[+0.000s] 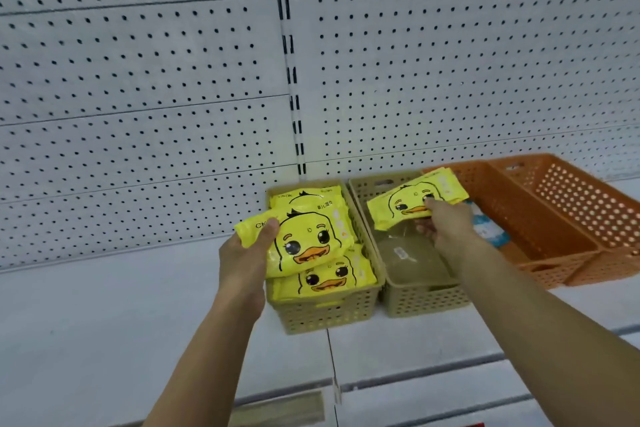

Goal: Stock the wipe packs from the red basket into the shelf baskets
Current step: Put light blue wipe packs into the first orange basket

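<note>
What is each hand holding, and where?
Left hand: yellow wipe pack, by its left end. Right hand: second pack, by its lower edge.

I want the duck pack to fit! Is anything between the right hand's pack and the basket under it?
Nothing visible blocks it. The right hand holds the duck pack above the open tan basket; only flat greenish packs lie in its bottom.

On the shelf (104,322), before the pegboard wall (138,80), stand in a row the left basket (325,319), with piled packs (329,282) in it and the left pack (311,239) over them, the middle basket (426,302) just beside it, with the right pack (398,204) over its back part, and rightmost the big basket (561,204).
</note>
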A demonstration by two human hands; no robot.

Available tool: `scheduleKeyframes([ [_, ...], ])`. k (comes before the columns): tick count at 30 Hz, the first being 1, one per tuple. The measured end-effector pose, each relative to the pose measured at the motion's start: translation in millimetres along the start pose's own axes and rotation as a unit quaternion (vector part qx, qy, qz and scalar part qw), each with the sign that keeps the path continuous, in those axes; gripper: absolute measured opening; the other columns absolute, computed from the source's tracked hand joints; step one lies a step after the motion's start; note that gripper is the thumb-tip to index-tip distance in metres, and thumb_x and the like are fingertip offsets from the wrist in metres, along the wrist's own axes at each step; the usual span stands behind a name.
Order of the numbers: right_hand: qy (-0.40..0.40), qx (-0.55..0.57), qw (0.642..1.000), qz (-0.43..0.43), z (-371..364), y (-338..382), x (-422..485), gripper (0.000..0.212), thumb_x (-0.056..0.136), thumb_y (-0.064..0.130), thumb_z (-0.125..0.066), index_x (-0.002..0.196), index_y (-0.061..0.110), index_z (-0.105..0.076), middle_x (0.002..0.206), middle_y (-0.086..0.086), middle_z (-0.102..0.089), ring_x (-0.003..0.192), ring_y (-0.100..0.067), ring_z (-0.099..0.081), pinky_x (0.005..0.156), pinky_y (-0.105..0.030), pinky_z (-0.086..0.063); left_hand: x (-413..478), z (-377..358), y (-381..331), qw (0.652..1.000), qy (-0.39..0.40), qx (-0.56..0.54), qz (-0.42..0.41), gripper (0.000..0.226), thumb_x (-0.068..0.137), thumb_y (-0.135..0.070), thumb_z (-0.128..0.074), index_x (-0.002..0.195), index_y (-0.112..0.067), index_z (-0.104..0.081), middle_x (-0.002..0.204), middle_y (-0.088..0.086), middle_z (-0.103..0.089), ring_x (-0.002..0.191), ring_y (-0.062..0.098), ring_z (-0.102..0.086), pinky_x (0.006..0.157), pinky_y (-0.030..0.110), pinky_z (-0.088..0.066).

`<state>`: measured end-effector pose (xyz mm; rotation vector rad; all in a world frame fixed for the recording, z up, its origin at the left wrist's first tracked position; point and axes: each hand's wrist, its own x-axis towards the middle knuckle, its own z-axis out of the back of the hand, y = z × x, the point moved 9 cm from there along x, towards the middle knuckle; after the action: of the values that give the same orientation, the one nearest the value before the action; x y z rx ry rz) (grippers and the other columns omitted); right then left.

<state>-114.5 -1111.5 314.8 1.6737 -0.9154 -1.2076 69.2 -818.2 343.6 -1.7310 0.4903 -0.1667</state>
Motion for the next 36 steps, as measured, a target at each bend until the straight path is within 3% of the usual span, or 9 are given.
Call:
scheduleKeyframes([
  [11,0.023,-0.061,0.967,-0.245,-33.9,-75.0,78.8,0.005,0.096,0.005,-0.051,0.093,0.001,-0.053,0.124,-0.022,-0.051,0.109,-0.037,-0.055,0.074,-0.042,-0.055,19.5,-34.0,12.8,0.998,-0.049,-0.005,0.026,0.02,0.087,-0.026,-0.07,0.1,-0.011,-0.071,0.097,0.017,-0.074,0.096,0.039,-0.069,0.089,0.062,-0.051],
  [16,0.117,-0.233,0.933,-0.249,-35.9,-75.0,78.9,0.027,0.098,0.023,-0.049,0.119,0.006,-0.044,0.107,-0.025,-0.057,0.089,-0.041,-0.065,0.071,-0.048,-0.058,26.9,-50.5,20.4,0.998,-0.059,-0.008,0.035,0.019,0.089,-0.026,-0.068,0.101,-0.011,-0.07,0.094,0.015,-0.075,0.09,0.035,-0.072,0.084,0.055,-0.056],
  [19,0.184,-0.465,0.856,-0.129,-36.6,-54.4,73.5,0.034,0.096,0.038,-0.05,0.105,0.006,-0.044,0.095,-0.022,-0.063,0.073,-0.034,-0.069,0.062,-0.043,-0.059,30.5,-55.3,21.8,0.997,-0.065,-0.008,0.03,0.017,0.09,-0.025,-0.067,0.1,-0.012,-0.07,0.091,0.014,-0.076,0.085,0.033,-0.073,0.077,0.049,-0.058],
  [23,0.181,-0.704,0.641,0.247,-76.5,-27.1,66.1,0.03,0.095,0.035,-0.044,0.114,0.014,-0.055,0.118,-0.013,-0.058,0.109,-0.03,-0.054,0.089,-0.043,-0.05,33.9,-59.6,22.4,0.997,-0.072,-0.011,0.024,0.017,0.09,-0.025,-0.067,0.099,-0.011,-0.069,0.087,0.013,-0.076,0.08,0.031,-0.073,0.072,0.045,-0.059],
  [27,0.357,-0.753,0.531,0.158,-82.7,-86.9,74.1,0.054,0.098,0.042,-0.036,0.149,0.037,-0.017,0.16,0.001,0.004,0.145,-0.038,0.004,0.112,-0.059,-0.014,35.2,-62.6,24.4,0.996,-0.076,-0.018,0.031,0.021,0.091,-0.027,-0.065,0.103,-0.01,-0.069,0.091,0.014,-0.076,0.085,0.034,-0.072,0.078,0.05,-0.058],
  [29,0.387,-0.725,0.554,0.133,-81.1,-82.4,77.9,0.046,0.099,0.034,-0.038,0.144,0.029,-0.034,0.159,-0.004,-0.014,0.144,-0.036,-0.012,0.113,-0.057,-0.02,35.0,-64.2,25.1,0.996,-0.08,-0.025,0.034,0.024,0.094,-0.029,-0.06,0.108,-0.009,-0.066,0.092,0.014,-0.076,0.085,0.032,-0.072,0.077,0.046,-0.058],
  [31,0.349,-0.603,0.693,0.185,-86.7,-40.5,72.9,0.031,0.099,0.034,-0.038,0.11,0.018,-0.062,0.121,-0.009,-0.059,0.112,-0.028,-0.053,0.096,-0.045,-0.045,35.8,-66.1,25.4,0.996,-0.079,-0.021,0.038,0.027,0.097,-0.032,-0.056,0.111,-0.011,-0.064,0.094,0.012,-0.076,0.085,0.029,-0.073,0.073,0.042,-0.059],
  [33,0.263,-0.469,0.794,0.286,-85.1,20.4,58.0,0.033,0.101,0.038,-0.035,0.087,0.025,-0.061,0.085,0.003,-0.062,0.085,-0.018,-0.058,0.075,-0.031,-0.047,38.2,-72.6,23.7,0.997,-0.068,-0.002,0.031,0.028,0.098,-0.037,-0.053,0.107,-0.014,-0.066,0.094,0.01,-0.076,0.087,0.029,-0.073,0.078,0.045,-0.059],
  [36,0.376,-0.364,0.789,0.321,-102.1,64.5,4.4,0.035,0.093,0.05,-0.049,0.123,0.034,-0.058,0.118,0.018,-0.056,0.108,0.0,-0.051,0.089,-0.021,-0.039,36.8,-102.7,16.9,0.998,-0.007,0.069,-0.005,0.035,0.093,-0.051,-0.055,0.09,-0.019,-0.07,0.091,0.007,-0.076,0.093,0.029,-0.071,0.088,0.049,-0.056],
])
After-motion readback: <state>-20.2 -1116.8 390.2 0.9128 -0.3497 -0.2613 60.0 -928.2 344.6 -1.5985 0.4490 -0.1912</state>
